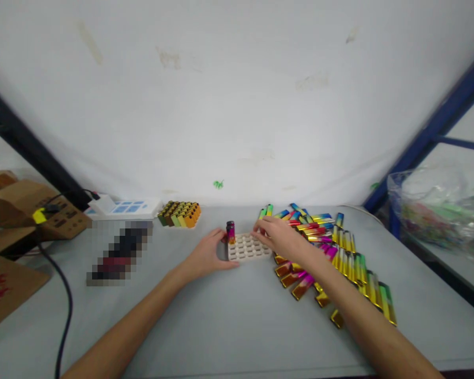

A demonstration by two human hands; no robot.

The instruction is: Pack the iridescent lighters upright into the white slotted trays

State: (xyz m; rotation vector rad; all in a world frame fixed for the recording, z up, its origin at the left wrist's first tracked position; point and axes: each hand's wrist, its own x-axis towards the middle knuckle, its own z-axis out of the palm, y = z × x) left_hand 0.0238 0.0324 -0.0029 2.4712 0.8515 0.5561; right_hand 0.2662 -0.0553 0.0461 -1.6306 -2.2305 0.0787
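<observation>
A white tray (249,256) with rows of slots lies on the table in front of me. In its back left part stand one or two dark purple and orange shiny tubes (231,233), shaped like lighter cases. My left hand (210,252) is wrapped round the tray's left end, thumb along the front edge and fingers behind the corner. Over the back right corner of the tray, my right hand (274,234) has its fingers bent together; what is in them is hidden. Right beside it spreads a pile of shiny multicoloured lighter-like cases (342,258).
A filled block of yellow and orange cases (179,215) stands at the back left. Near it are a white power strip (134,209) and a blurred dark object (122,252). Cardboard boxes (35,205) and a black cable (69,300) occupy the left; a plastic bag (438,205) the right.
</observation>
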